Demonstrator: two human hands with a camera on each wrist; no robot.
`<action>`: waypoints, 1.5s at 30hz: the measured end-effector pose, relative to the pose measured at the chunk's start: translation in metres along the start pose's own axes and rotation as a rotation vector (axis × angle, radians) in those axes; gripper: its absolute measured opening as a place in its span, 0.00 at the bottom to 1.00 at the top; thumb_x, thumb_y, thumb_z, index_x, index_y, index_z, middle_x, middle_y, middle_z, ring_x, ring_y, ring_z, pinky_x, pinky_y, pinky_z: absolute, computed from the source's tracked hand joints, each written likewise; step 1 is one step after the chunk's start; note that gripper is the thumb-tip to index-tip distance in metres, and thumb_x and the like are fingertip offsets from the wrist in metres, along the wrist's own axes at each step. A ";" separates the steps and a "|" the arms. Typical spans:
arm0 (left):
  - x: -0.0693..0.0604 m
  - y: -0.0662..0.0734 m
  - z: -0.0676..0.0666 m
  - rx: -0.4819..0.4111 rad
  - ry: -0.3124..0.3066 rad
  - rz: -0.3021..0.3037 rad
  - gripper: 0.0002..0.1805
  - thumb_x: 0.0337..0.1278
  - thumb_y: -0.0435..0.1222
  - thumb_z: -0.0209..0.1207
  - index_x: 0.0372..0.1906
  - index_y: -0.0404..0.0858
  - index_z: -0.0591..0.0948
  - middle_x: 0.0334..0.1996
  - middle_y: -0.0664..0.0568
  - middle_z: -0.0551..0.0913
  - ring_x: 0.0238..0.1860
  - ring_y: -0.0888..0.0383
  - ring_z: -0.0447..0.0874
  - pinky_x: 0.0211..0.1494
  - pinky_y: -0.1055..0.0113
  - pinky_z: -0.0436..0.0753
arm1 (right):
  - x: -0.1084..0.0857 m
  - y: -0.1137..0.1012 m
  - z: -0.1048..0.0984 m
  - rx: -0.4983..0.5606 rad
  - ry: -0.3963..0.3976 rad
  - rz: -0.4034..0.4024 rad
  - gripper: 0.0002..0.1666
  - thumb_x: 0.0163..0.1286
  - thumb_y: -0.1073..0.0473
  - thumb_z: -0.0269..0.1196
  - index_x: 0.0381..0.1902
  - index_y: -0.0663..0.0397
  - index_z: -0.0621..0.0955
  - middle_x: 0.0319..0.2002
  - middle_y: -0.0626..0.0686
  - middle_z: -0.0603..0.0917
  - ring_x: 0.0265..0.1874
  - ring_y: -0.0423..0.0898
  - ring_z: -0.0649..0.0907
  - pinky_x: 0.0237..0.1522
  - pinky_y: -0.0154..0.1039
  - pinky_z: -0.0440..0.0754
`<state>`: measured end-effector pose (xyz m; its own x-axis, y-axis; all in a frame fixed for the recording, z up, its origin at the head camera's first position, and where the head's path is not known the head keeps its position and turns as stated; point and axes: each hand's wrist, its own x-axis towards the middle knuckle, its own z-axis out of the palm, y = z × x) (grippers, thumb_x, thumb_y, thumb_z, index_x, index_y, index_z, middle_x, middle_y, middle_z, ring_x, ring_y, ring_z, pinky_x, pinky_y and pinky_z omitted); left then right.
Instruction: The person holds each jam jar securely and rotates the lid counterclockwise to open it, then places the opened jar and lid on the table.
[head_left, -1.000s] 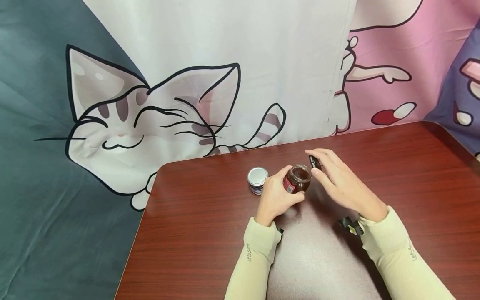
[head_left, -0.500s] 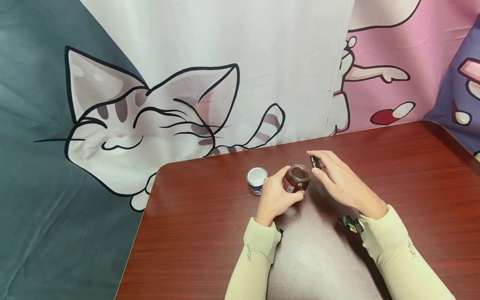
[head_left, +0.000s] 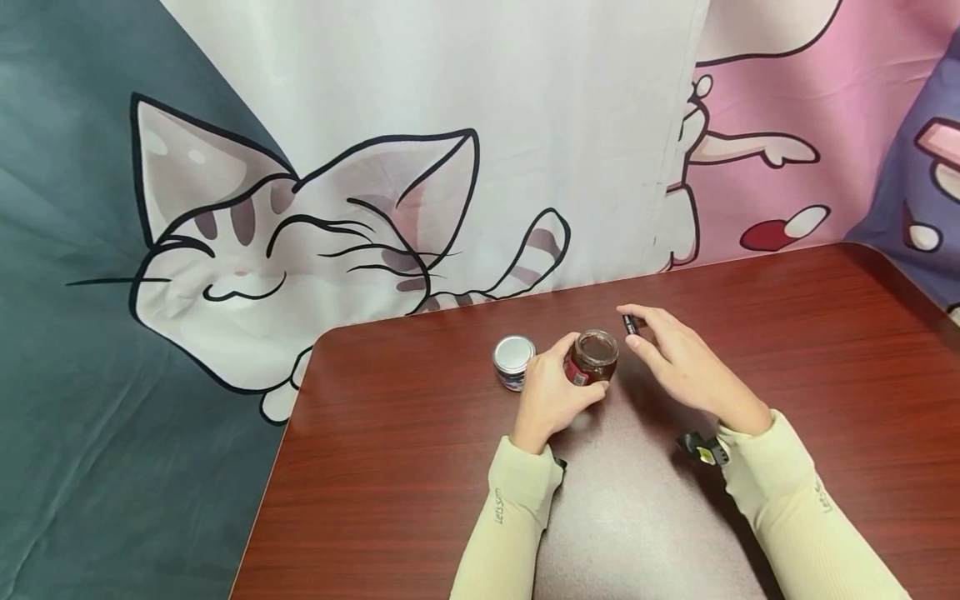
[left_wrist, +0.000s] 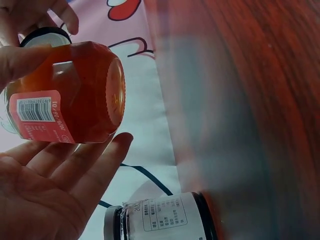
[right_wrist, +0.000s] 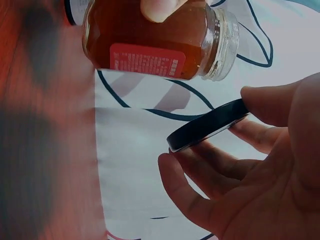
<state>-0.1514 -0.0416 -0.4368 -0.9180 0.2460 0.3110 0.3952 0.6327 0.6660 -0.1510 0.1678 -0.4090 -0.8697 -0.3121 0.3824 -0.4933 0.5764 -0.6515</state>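
Observation:
My left hand point(head_left: 553, 390) grips an open glass jar point(head_left: 597, 357) of reddish-brown contents, with thumb and fingers round its sides. A red label with a barcode point(left_wrist: 36, 109) faces the left wrist camera. The jar looks held above the table, its uncovered threaded mouth point(right_wrist: 223, 46) upward. Just right of it, my right hand point(head_left: 686, 367) pinches a black lid point(right_wrist: 207, 125) between thumb and fingers. The lid stands on edge, apart from the jar. Its pale inner side shows in the left wrist view.
A second, closed jar point(head_left: 514, 362) with a silver lid stands on the table just left of my left hand. The reddish wooden table point(head_left: 390, 467) meets a cartoon-printed cloth point(head_left: 600, 125) along its far edge.
The jar has shifted very slightly left. My right hand with the lid has moved a little to the right and down, widening the gap between them.

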 end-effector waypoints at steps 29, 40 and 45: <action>0.000 -0.004 0.005 0.055 -0.025 -0.037 0.29 0.37 0.41 0.77 0.51 0.47 0.82 0.37 0.59 0.87 0.36 0.63 0.84 0.42 0.71 0.78 | -0.001 0.013 0.003 0.027 -0.147 0.151 0.24 0.79 0.58 0.55 0.69 0.59 0.71 0.61 0.65 0.76 0.54 0.60 0.79 0.54 0.60 0.74; 0.000 -0.005 0.007 0.065 -0.036 -0.063 0.29 0.37 0.41 0.77 0.52 0.48 0.82 0.39 0.59 0.88 0.40 0.61 0.86 0.47 0.68 0.80 | 0.000 0.017 0.008 0.030 -0.162 0.133 0.22 0.77 0.61 0.57 0.64 0.64 0.72 0.58 0.67 0.78 0.54 0.63 0.82 0.55 0.61 0.76; 0.000 -0.005 0.009 0.075 -0.054 -0.084 0.30 0.38 0.41 0.78 0.52 0.48 0.81 0.40 0.58 0.88 0.42 0.59 0.86 0.48 0.65 0.80 | -0.002 0.019 0.009 0.032 -0.157 0.137 0.23 0.76 0.62 0.58 0.65 0.65 0.71 0.59 0.68 0.77 0.52 0.64 0.83 0.54 0.62 0.77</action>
<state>-0.1536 -0.0384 -0.4462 -0.9489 0.2282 0.2179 0.3154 0.7055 0.6346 -0.1588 0.1730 -0.4279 -0.9193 -0.3481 0.1837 -0.3686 0.5977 -0.7120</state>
